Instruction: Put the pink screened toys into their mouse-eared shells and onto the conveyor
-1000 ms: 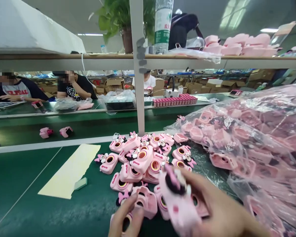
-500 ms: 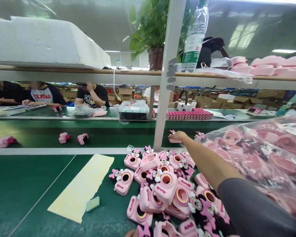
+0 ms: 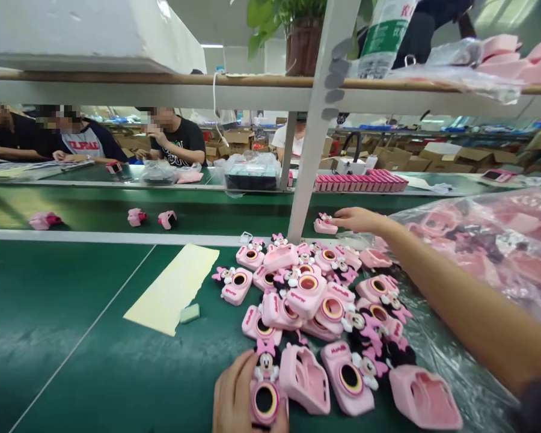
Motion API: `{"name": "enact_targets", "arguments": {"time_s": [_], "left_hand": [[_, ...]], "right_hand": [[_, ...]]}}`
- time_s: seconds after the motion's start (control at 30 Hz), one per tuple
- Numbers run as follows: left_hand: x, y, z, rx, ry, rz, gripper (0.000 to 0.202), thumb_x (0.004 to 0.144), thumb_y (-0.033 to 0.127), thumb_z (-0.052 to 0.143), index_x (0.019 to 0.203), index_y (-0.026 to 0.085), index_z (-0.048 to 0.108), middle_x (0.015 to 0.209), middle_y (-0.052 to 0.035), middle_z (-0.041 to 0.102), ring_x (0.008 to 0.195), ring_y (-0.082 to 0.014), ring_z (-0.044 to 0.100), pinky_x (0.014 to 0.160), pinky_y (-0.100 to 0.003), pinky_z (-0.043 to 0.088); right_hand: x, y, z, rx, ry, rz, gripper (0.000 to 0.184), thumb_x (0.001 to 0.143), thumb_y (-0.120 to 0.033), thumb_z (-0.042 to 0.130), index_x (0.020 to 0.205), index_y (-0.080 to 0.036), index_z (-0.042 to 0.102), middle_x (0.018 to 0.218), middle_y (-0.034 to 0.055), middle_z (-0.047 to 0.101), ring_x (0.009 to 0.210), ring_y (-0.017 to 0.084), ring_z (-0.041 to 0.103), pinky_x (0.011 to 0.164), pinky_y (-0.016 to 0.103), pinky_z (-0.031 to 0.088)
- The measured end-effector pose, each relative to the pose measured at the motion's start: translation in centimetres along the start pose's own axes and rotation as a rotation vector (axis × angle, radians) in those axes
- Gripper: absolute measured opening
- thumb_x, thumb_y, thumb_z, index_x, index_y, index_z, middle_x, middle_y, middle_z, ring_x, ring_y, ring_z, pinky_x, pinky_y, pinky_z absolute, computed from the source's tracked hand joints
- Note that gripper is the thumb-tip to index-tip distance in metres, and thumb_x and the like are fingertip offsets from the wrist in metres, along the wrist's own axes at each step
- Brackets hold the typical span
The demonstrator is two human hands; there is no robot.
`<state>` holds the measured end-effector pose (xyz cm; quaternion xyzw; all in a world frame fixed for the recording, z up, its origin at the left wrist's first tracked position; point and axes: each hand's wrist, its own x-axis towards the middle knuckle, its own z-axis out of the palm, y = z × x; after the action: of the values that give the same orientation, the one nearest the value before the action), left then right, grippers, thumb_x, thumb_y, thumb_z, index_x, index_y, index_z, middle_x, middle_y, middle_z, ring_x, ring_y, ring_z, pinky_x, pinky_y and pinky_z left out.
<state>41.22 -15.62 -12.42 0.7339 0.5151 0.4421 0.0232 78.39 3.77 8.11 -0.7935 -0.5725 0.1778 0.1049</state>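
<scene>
My left hand (image 3: 235,394) is wrapped around a pink toy camera case (image 3: 265,402) with a cartoon mouse head and pink bow on top, at the bottom of the view. My right hand (image 3: 354,220) reaches over the far belt, fingers stretched out at the right side of another pink camera case (image 3: 325,226); whether the fingertips touch it I cannot tell. Between my arms lies a heap of pink camera cases (image 3: 306,291). Closer to me, an open-backed case (image 3: 304,379) rests beside the held one.
A metal post (image 3: 313,138) rises behind the heap. Several pink cameras (image 3: 166,220) lie along the green belt (image 3: 216,213). Yellow paper (image 3: 174,288) and a green block (image 3: 190,313) are on the left. A clear bag of cases (image 3: 487,246) bulges on the right. Co-workers sit opposite.
My right hand has let go of the case on the belt and shifted slightly right. My left hand has come further into view with a camera case. The view has tilted down.
</scene>
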Motion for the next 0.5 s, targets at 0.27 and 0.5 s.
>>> {"name": "enact_targets", "arguments": {"time_s": [0.27, 0.5], "left_hand": [[0.5, 1.0, -1.8, -0.003, -0.14, 0.005, 0.049, 0.079, 0.036, 0.07, 0.123, 0.021, 0.057, 0.117, -0.0119, 0.06, 0.106, -0.0271, 0.061, 0.091, -0.044, 0.055], [0.4, 0.9, -2.7, -0.056, -0.049, -0.112, 0.039, 0.08, 0.031, 0.065, 0.117, 0.02, 0.061, 0.113, -0.0103, 0.059, 0.106, -0.0248, 0.061, 0.095, -0.042, 0.054]], "right_hand": [[-26.3, -2.8, 12.6, 0.088, -0.083, -0.494, 0.072, 0.083, -0.049, 0.069, 0.149, -0.032, 0.044, 0.149, 0.0097, 0.05, 0.128, 0.031, 0.054, 0.101, 0.044, 0.048], [-25.9, -3.9, 18.9, -0.18, -0.048, -0.438, 0.075, 0.089, -0.031, 0.062, 0.156, -0.023, 0.03, 0.124, 0.0137, 0.063, 0.101, 0.033, 0.068, 0.079, 0.04, 0.054]]}}
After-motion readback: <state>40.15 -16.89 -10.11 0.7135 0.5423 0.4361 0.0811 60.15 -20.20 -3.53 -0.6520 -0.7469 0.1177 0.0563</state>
